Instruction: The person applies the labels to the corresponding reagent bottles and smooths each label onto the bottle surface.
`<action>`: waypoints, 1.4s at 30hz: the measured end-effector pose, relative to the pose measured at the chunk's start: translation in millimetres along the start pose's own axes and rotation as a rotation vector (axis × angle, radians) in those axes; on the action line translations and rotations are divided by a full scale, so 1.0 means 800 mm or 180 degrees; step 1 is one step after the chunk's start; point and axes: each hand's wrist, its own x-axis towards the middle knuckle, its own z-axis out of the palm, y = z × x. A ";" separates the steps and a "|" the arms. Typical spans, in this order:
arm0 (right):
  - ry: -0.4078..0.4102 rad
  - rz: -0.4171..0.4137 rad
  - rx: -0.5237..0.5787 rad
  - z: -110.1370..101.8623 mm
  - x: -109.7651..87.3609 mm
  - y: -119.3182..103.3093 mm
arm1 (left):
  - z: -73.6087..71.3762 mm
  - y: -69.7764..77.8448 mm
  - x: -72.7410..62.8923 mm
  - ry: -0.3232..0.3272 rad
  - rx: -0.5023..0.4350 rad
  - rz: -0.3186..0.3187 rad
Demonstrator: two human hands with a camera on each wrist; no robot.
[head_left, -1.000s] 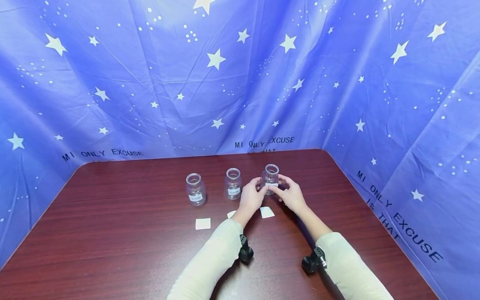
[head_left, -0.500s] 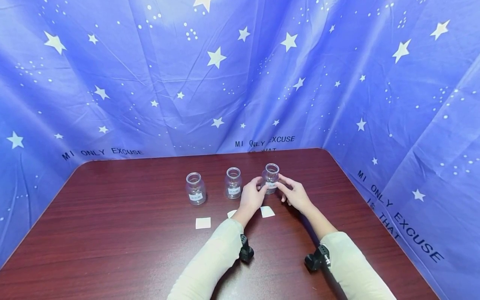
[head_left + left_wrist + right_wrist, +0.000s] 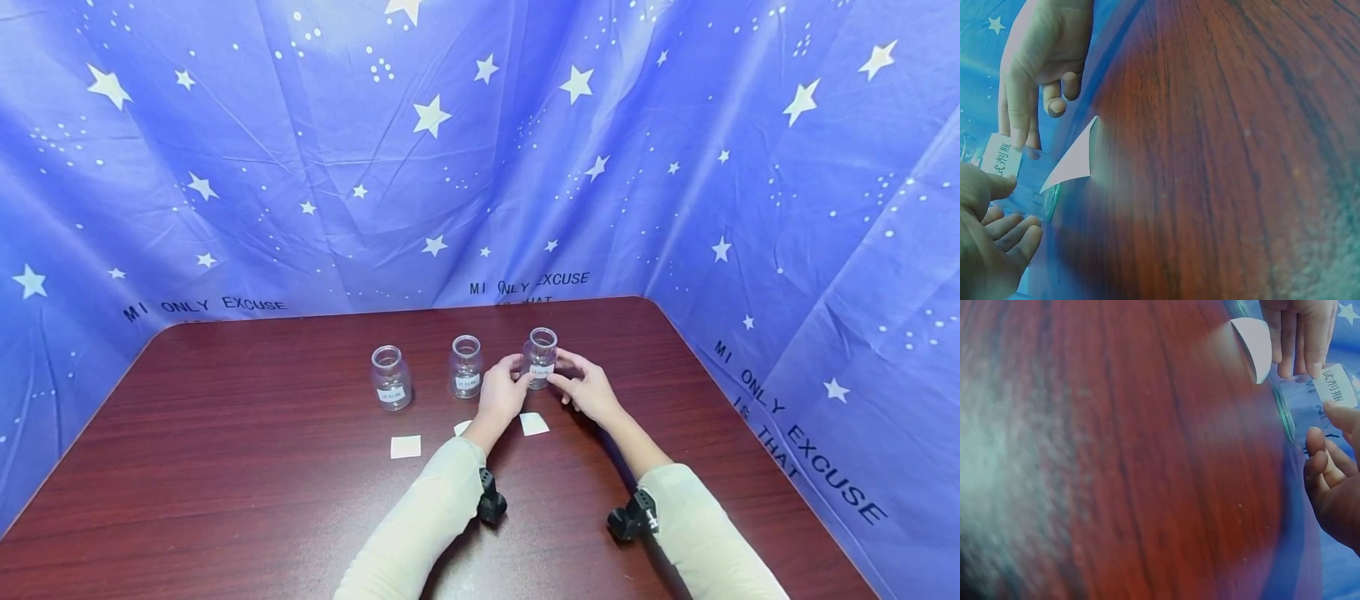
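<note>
A clear glass jar (image 3: 543,348) stands upright at the right end of a row of jars. On its front is a white label (image 3: 542,372) with dark characters, seen close up in the right wrist view as the label (image 3: 1337,386). My left hand (image 3: 504,390) holds the jar from the left, its thumb at the label's left edge. From the other side my right hand (image 3: 592,393) grips the jar, thumb at the label's lower right edge and fingers behind the glass. Two similar jars, the middle one (image 3: 467,364) and the left one (image 3: 388,373), bear labels too.
Small white paper pieces lie before the jars: a flat one (image 3: 406,447) at left, a curled one (image 3: 535,424) at right, and one (image 3: 462,427) partly hidden by my left wrist. A blue starry curtain (image 3: 330,150) closes off the dark red table (image 3: 247,467) behind.
My right thumb has moved off the middle of the label to its right edge, uncovering the writing, and the right hand has shifted slightly right. My left hand keeps its hold.
</note>
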 end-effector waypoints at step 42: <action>0.0120 0.0076 0.0123 -0.003 0.019 0.047 | -0.007 -0.008 0.004 -0.0194 0.0032 0.0134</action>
